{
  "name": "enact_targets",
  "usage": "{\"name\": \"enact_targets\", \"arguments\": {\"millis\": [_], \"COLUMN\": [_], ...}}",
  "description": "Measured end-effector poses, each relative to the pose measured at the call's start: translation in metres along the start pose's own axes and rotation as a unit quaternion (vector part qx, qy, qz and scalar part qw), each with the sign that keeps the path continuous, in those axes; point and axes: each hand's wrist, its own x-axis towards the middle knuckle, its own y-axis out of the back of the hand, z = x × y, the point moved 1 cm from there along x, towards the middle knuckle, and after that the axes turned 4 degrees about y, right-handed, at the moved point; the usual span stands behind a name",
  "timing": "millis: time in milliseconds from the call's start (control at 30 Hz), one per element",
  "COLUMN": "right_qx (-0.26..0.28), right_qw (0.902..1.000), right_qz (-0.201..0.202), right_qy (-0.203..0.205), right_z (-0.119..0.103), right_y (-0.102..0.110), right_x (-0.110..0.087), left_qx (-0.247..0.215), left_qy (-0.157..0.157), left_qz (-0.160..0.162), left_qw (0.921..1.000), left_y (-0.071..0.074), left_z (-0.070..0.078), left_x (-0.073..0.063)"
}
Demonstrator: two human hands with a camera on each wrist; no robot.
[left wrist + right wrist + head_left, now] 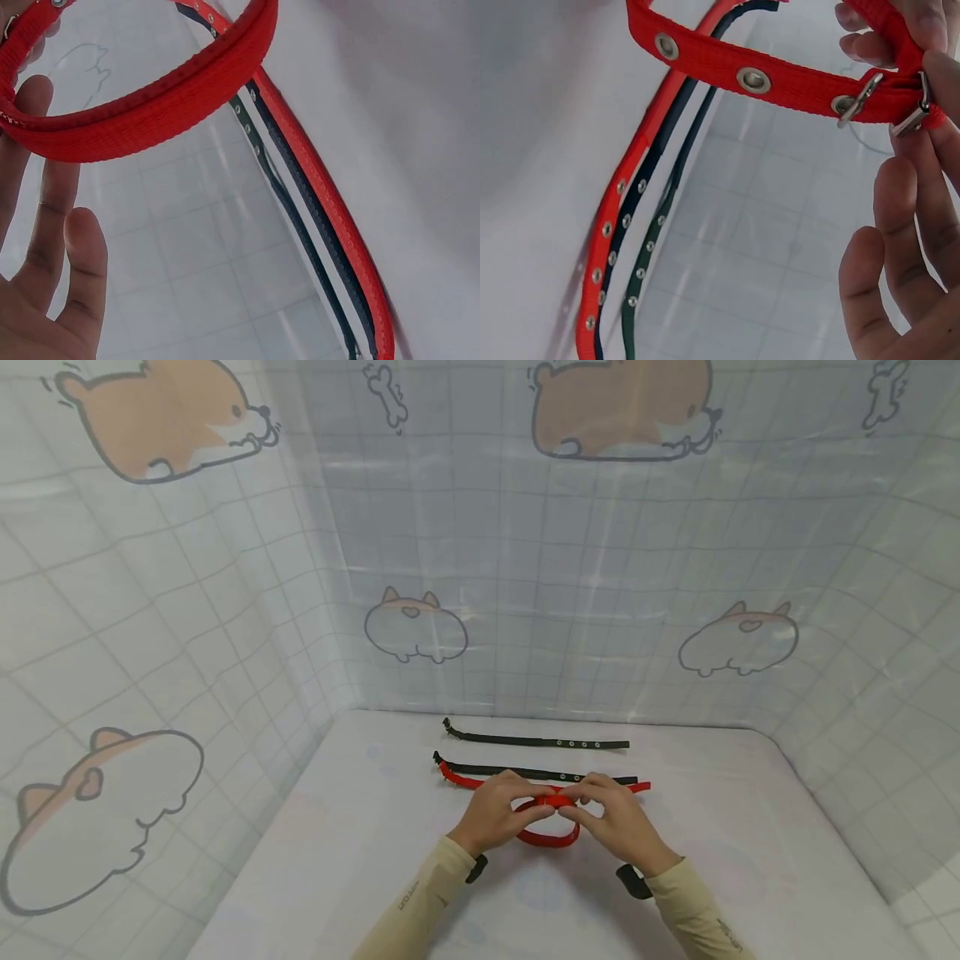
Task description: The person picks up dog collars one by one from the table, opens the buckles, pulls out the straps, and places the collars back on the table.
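A red collar (550, 840) is bent into a loop above the table, between my two hands. My left hand (491, 812) pinches it near the top of the loop between thumb and forefinger. From the other side, my right hand (621, 827) pinches it close by, at the metal buckle (924, 105). In the right wrist view the buckle's prong lies at an eyelet of the strap; whether it passes through is unclear. The other fingers (84, 259) of the left hand are spread below the padded band. Part of the loop is hidden behind the fingers.
Beyond my hands, another red collar (461, 782) lies stretched out beside a dark collar (487, 769). Farther back lies a second dark collar (510, 741). A patterned sheet (525, 552) stands as walls around the white table (360, 827).
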Motion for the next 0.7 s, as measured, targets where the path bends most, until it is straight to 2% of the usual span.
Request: {"name": "enact_targets", "arguments": {"millis": [200, 467, 700], "right_qx": [0.013, 0.021, 0.049], "right_qw": [0.9998, 0.9991, 0.9968], "right_qz": [0.012, 0.037, 0.058], "right_qy": [0.0, -0.005, -0.023], "right_z": [0.0026, 0.0055, 0.0068], "right_y": [-0.0019, -0.006, -0.0065], "right_x": [-0.0008, -0.0008, -0.0011], "left_qx": [0.008, 0.012, 0.012], "left_qy": [0.01, 0.002, 0.019], "left_qz": [-0.003, 0.022, 0.015], "left_qw": [0.9999, 0.9997, 0.9996], "left_y": [0.0011, 0.0027, 0.0054], "left_z": [-0.0002, -0.0026, -0.0071], "left_x": [-0.0004, -0.0017, -0.0026]}}
